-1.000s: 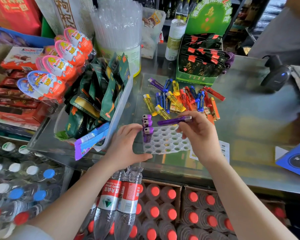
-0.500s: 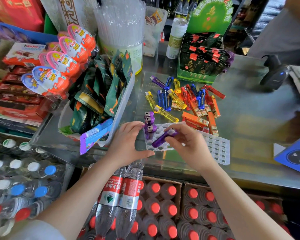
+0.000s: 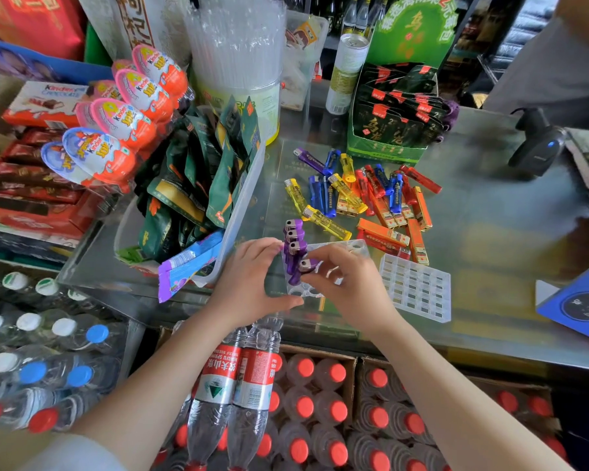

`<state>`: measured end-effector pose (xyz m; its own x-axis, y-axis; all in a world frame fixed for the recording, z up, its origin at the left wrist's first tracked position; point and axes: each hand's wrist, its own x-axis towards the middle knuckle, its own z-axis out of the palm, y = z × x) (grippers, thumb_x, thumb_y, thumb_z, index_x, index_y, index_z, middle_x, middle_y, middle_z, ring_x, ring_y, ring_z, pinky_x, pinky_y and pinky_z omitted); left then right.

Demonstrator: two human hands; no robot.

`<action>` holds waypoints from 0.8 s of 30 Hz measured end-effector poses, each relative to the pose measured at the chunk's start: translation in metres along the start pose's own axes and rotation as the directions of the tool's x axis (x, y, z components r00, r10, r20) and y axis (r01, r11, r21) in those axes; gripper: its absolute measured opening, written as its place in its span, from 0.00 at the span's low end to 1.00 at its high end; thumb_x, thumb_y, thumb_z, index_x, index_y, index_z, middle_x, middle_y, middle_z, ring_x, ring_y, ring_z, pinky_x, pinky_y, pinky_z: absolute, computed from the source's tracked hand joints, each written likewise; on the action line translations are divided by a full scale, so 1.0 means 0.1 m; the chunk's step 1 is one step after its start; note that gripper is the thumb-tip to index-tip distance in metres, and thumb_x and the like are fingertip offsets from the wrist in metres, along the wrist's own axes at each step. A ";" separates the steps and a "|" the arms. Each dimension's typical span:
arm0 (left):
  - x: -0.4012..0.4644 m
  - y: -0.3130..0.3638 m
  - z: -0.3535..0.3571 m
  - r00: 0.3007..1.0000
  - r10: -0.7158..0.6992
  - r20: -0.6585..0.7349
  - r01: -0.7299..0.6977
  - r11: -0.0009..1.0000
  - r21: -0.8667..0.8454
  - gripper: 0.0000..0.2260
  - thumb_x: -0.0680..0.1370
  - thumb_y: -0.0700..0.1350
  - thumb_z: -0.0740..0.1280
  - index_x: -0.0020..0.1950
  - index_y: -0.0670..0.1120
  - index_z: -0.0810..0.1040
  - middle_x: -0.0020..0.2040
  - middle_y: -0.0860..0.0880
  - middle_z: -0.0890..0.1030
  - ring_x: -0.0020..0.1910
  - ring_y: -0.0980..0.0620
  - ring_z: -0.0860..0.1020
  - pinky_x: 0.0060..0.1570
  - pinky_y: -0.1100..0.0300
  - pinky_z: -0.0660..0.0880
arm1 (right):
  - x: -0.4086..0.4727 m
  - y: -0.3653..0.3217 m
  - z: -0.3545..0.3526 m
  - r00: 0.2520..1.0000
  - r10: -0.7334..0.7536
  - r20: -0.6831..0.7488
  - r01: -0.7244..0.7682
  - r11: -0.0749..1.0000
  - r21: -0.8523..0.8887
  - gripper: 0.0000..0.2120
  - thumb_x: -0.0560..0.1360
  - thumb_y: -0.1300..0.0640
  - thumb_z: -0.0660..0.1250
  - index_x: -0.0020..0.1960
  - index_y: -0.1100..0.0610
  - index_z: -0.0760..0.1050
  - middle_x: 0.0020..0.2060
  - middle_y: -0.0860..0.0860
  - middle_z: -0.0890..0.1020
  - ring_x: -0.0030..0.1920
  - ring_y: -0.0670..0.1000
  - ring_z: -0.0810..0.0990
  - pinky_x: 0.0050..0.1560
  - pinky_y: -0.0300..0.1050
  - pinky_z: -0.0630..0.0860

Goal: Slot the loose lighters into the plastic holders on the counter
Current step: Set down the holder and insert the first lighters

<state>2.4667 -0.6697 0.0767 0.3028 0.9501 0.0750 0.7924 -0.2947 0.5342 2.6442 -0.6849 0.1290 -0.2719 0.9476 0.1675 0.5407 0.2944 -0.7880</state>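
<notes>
Purple lighter (image 3: 301,270), mid-frame, is pinched in the right hand's (image 3: 351,287) curled fingertips over the clear holder (image 3: 357,248); left hand (image 3: 249,283) grips the holder's left edge.

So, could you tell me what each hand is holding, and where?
Right hand pinches the purple lighter near its metal top; left hand grips the holder at its left edge.

The right hand (image 3: 349,290) covers most of the round-holed plastic holder (image 3: 357,248), so its filled slots cannot be counted. The purple lighter (image 3: 301,270) it pinches hides its own base. A person's grey sleeve (image 3: 555,69) is cut off at the top right.
</notes>
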 end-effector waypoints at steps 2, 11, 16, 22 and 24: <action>0.00 0.00 0.00 1.000 0.003 -0.009 -0.003 1.000 -0.008 0.40 0.61 0.70 0.61 0.66 0.47 0.70 0.65 0.51 0.70 0.65 0.50 0.65 0.65 0.55 0.61 | 0.02 0.00 0.01 0.999 -0.044 0.002 0.044 0.997 -0.068 0.07 0.69 0.62 0.72 0.46 0.59 0.78 0.37 0.43 0.77 0.33 0.44 0.74 0.36 0.39 0.74; 0.02 0.00 0.02 0.999 -0.041 -0.028 0.040 0.997 -0.061 0.38 0.61 0.67 0.63 0.66 0.48 0.70 0.65 0.52 0.70 0.65 0.51 0.66 0.66 0.52 0.63 | 0.10 -0.02 0.09 0.999 -0.017 0.050 0.031 0.955 -0.295 0.11 0.72 0.53 0.69 0.50 0.59 0.72 0.42 0.50 0.79 0.39 0.54 0.78 0.34 0.49 0.73; 0.02 0.00 0.00 0.999 -0.045 -0.010 0.044 0.996 -0.082 0.38 0.62 0.66 0.62 0.67 0.47 0.68 0.67 0.52 0.68 0.66 0.51 0.65 0.66 0.53 0.63 | 0.21 0.11 -0.15 0.979 -0.104 0.178 0.161 0.924 -0.346 0.29 0.66 0.35 0.65 0.55 0.56 0.73 0.46 0.49 0.81 0.46 0.50 0.79 0.40 0.45 0.75; 0.01 -0.01 0.03 0.998 -0.051 -0.033 0.048 0.995 -0.090 0.39 0.64 0.65 0.63 0.69 0.44 0.66 0.68 0.49 0.69 0.67 0.49 0.66 0.66 0.50 0.64 | 0.70 0.32 -0.29 0.994 -0.095 0.057 0.105 0.966 -0.234 0.14 0.76 0.50 0.59 0.50 0.60 0.76 0.43 0.50 0.80 0.44 0.49 0.78 0.45 0.47 0.79; 0.03 0.00 0.03 0.996 -0.079 -0.049 0.073 0.991 -0.113 0.40 0.64 0.65 0.62 0.69 0.44 0.66 0.68 0.48 0.69 0.67 0.49 0.66 0.67 0.51 0.63 | 0.96 0.38 -0.25 0.998 -0.055 -0.021 0.046 0.954 -0.295 0.09 0.77 0.58 0.59 0.49 0.60 0.76 0.45 0.53 0.80 0.46 0.52 0.77 0.46 0.49 0.77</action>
<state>2.4693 -0.6672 0.0748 0.2128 0.9743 0.0742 0.7476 -0.2112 0.6296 2.6583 -0.5801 0.1298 -0.2846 0.9325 0.2225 0.7381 0.3612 -0.5699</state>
